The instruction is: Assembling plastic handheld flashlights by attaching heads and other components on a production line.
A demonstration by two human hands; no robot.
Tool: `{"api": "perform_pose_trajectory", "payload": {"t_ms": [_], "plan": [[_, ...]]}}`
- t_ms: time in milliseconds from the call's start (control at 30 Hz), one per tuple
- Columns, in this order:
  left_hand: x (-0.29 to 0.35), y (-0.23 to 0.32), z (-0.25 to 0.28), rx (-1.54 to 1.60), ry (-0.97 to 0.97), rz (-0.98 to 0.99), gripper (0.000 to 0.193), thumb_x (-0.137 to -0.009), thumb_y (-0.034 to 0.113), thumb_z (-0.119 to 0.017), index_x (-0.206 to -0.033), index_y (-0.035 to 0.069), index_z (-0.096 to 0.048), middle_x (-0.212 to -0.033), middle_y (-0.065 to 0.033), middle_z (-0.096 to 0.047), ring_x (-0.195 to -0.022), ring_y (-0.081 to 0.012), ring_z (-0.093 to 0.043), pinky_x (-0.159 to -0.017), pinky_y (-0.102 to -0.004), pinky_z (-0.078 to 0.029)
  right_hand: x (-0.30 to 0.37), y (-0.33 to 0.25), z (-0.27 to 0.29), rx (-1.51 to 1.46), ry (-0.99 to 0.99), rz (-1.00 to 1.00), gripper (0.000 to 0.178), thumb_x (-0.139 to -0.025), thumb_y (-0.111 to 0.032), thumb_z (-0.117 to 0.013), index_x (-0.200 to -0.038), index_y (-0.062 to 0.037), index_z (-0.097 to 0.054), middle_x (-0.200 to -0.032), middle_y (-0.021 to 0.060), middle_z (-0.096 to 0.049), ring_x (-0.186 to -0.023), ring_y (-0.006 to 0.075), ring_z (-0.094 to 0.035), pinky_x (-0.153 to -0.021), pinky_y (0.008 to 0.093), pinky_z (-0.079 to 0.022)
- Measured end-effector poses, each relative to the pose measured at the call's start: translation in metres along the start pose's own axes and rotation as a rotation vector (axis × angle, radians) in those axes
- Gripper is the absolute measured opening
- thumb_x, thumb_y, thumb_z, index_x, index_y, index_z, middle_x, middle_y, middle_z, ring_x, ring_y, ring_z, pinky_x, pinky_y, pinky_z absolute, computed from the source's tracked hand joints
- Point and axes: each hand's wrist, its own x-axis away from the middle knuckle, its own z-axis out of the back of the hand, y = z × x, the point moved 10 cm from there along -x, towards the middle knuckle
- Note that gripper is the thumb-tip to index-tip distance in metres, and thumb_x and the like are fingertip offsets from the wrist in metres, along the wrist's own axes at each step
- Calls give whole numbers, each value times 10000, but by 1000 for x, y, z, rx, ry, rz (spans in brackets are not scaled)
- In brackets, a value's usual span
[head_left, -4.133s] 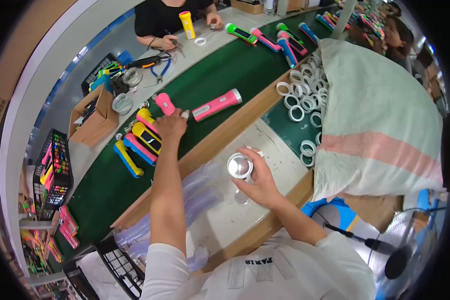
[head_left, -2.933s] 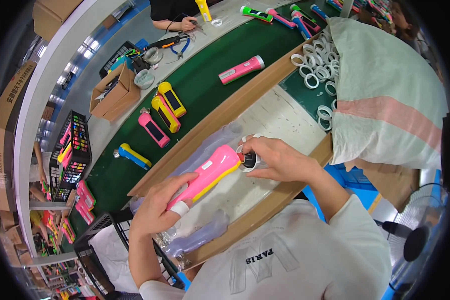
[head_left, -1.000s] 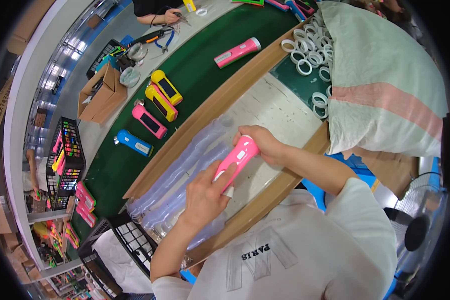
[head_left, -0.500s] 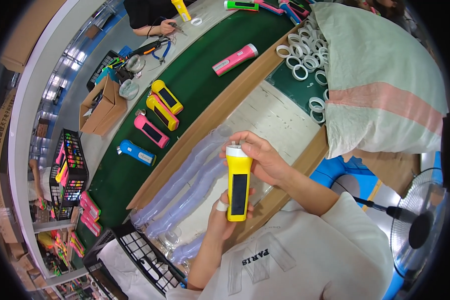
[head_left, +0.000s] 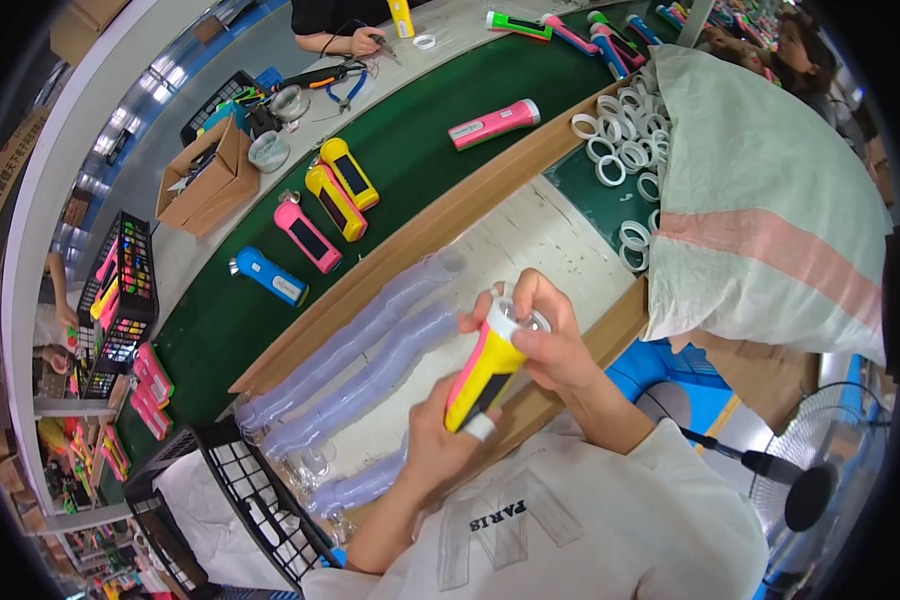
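One two-tone flashlight [head_left: 489,372] sits clasped in the left hand [head_left: 440,432]; the right hand [head_left: 553,338] grasps its head [head_left: 502,318]. Beyond it (across a brown rail [head_left: 480,203]) lie other flashlights [head_left: 307,236]; rightward, a sack [head_left: 770,180].

This is a factory assembly workshop — like-shaped flashlights [head_left: 495,124] lie along a long green belt [head_left: 410,175], a co-worker [head_left: 340,14] works across it near pliers [head_left: 346,102], and loose white rings [head_left: 630,140] lie heaped beside a bulging woven sack [head_left: 770,180].
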Motion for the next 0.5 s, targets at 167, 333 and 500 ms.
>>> {"api": "perform_pose_trajectory", "payload": {"t_ms": [167, 333, 500], "plan": [[-23, -26, -9, -18, 39, 44, 475, -784, 135, -764, -1174, 9, -525, -935, -121, -682, -765, -224, -683, -674, -311, -533, -7, 10, 30, 126, 292, -104, 220, -831, -121, -619, -966, -114, -446, -991, 150, -599, -1003, 296, -630, -872, 377, -519], [-16, -53, -58, 1094, -389, 520, 408, -893, 238, -657, -1204, 50, -474, -900, -115, -615, -657, -180, -617, -520, -299, -506, -9, 32, 63, -169, 308, -224, 286, -973, -341, -528, -1090, -81, -516, -1088, 154, -619, -1028, 284, -628, -935, 439, -513], [-26, -66, -59, 915, -286, 522, 459, -899, 275, -660, -1250, 40, -481, -991, -124, -620, -727, -170, -610, -602, -310, -515, -14, 25, 71, -15, 329, -201, 320, -971, -342, -541, -1142, -72, -513, -1048, 129, -611, -976, 238, -614, -882, 384, -517]]}}
